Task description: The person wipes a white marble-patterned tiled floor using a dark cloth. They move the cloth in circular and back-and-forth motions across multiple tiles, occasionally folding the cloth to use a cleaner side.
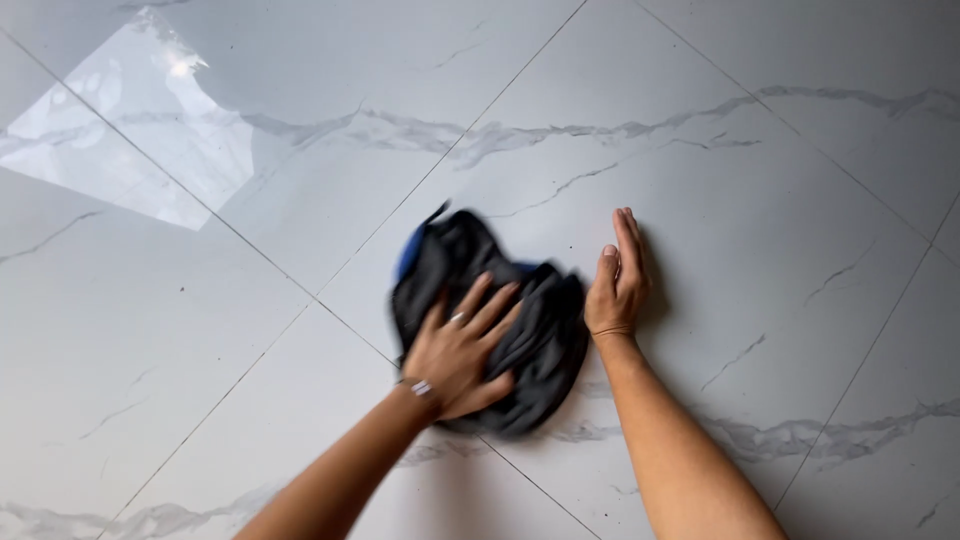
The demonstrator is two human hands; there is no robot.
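Observation:
A crumpled dark grey cloth (545, 345) with a blue edge lies on the glossy white marble-look floor (760, 230). My left hand (462, 348) presses flat on top of the cloth, fingers spread, with a ring on one finger and a bracelet at the wrist. My right hand (618, 280) stands on its edge on the floor just right of the cloth, fingers straight and together, thumb toward the cloth. It holds nothing.
Large floor tiles with grey veins and thin grout lines fill the view. A bright reflection of light (130, 120) lies on the tiles at the upper left.

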